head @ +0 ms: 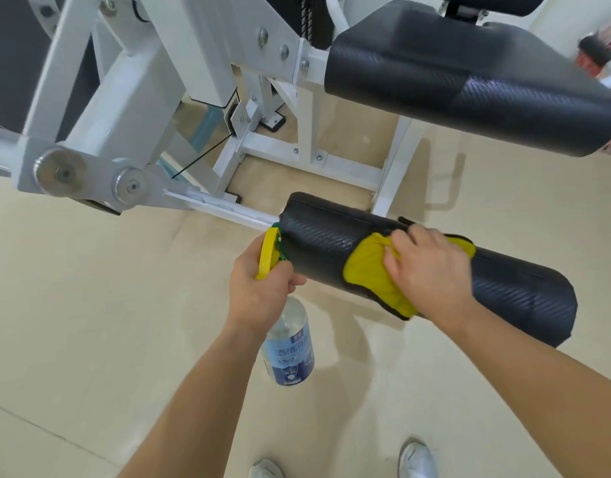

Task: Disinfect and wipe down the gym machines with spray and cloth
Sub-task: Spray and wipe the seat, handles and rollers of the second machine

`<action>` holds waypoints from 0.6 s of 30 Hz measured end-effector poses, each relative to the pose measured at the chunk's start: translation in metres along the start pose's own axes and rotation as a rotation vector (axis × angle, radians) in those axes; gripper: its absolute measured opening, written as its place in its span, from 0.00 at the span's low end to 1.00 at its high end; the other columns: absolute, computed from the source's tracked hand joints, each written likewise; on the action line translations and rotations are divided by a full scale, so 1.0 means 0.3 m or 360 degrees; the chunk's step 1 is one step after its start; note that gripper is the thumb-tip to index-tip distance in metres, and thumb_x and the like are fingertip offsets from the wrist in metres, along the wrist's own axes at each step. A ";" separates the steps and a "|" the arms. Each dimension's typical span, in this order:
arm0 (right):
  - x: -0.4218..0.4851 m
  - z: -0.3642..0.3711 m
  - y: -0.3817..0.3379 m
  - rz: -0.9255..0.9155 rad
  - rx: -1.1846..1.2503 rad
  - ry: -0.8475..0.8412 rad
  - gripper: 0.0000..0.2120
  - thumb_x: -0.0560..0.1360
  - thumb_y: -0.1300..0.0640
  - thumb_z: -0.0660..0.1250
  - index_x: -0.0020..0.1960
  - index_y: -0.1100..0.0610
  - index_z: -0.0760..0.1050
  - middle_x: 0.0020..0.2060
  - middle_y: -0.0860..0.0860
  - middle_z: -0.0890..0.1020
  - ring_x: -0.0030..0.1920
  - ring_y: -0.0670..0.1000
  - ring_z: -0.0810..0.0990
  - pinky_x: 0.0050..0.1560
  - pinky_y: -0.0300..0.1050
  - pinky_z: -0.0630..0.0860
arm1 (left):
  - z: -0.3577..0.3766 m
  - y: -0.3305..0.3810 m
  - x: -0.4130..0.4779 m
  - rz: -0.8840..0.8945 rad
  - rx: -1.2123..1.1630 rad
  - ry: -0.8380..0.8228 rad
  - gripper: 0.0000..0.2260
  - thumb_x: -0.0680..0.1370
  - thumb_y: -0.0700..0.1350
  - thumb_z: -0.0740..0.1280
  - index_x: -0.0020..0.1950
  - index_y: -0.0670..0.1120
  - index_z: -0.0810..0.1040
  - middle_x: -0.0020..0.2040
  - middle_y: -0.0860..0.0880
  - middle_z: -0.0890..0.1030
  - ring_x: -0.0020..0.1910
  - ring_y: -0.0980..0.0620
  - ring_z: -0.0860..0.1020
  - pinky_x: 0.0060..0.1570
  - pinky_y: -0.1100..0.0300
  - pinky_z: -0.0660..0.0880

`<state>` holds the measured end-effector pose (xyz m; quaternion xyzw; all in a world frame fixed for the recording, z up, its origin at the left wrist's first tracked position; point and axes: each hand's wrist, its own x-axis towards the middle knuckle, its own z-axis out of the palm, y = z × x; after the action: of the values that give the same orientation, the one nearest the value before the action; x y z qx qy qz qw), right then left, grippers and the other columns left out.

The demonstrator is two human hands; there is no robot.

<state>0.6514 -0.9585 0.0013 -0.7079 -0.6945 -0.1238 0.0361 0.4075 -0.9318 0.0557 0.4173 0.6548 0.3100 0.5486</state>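
On pad (524,291): cloth (366,267) under right hand (431,267)

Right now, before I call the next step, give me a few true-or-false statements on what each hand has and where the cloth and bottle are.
1. The left hand holds the spray bottle. True.
2. The cloth lies on the floor. False: the right hand holds it against the black roller pad.
3. The cloth is on the roller pad, not on the big seat pad above it. True.
4. The spray bottle stands upright on the seat pad. False: it hangs below the left hand, over the floor.
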 end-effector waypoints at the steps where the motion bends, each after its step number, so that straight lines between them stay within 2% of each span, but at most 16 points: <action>1: -0.027 -0.001 0.040 0.0032 -0.0042 0.0014 0.11 0.80 0.50 0.61 0.43 0.55 0.74 0.37 0.54 0.74 0.36 0.57 0.75 0.29 0.45 0.62 | 0.000 0.003 -0.002 -0.0004 -0.0001 -0.0012 0.16 0.77 0.31 0.62 0.55 0.48 0.82 0.38 0.48 0.82 0.37 0.49 0.86 0.36 0.65 0.77; 4: -0.066 -0.004 0.079 0.0201 -0.0058 0.0025 0.13 0.81 0.51 0.58 0.42 0.57 0.73 0.37 0.55 0.74 0.35 0.57 0.74 0.29 0.46 0.65 | 0.001 0.008 -0.005 0.0010 0.0019 -0.0038 0.16 0.78 0.32 0.62 0.55 0.50 0.82 0.40 0.47 0.83 0.35 0.52 0.85 0.35 0.67 0.77; 8: 0.046 -0.003 -0.061 0.0384 0.0143 -0.0014 0.12 0.80 0.52 0.61 0.43 0.58 0.73 0.38 0.56 0.74 0.38 0.60 0.76 0.31 0.50 0.70 | -0.008 0.005 0.001 0.0014 0.0030 -0.0041 0.17 0.77 0.32 0.62 0.52 0.53 0.81 0.41 0.46 0.83 0.34 0.53 0.85 0.37 0.64 0.77; 11: 0.208 -0.005 -0.222 0.0298 0.0285 -0.0150 0.09 0.80 0.53 0.61 0.47 0.56 0.76 0.41 0.55 0.77 0.42 0.60 0.77 0.39 0.52 0.71 | -0.005 0.001 0.002 0.0022 0.0047 -0.0068 0.20 0.77 0.31 0.61 0.52 0.55 0.81 0.41 0.46 0.83 0.35 0.52 0.86 0.37 0.62 0.78; 15: 0.387 -0.008 -0.361 0.0087 0.0478 -0.0254 0.16 0.84 0.50 0.53 0.54 0.56 0.77 0.50 0.55 0.79 0.50 0.59 0.77 0.45 0.51 0.69 | 0.000 -0.003 0.007 0.0083 0.0030 -0.0051 0.19 0.76 0.29 0.61 0.49 0.52 0.82 0.38 0.47 0.83 0.35 0.48 0.86 0.36 0.63 0.79; 18: 0.444 -0.005 -0.406 0.0055 0.0648 -0.0404 0.18 0.85 0.49 0.50 0.59 0.56 0.76 0.55 0.55 0.78 0.56 0.58 0.76 0.51 0.52 0.70 | 0.005 -0.003 0.014 0.0119 0.0067 -0.0004 0.18 0.75 0.29 0.62 0.49 0.50 0.83 0.40 0.44 0.84 0.36 0.47 0.86 0.36 0.63 0.79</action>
<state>0.5310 -0.8251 0.0181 -0.7077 -0.6918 0.1093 0.0927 0.4087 -0.9286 0.0526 0.4534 0.6445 0.3158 0.5285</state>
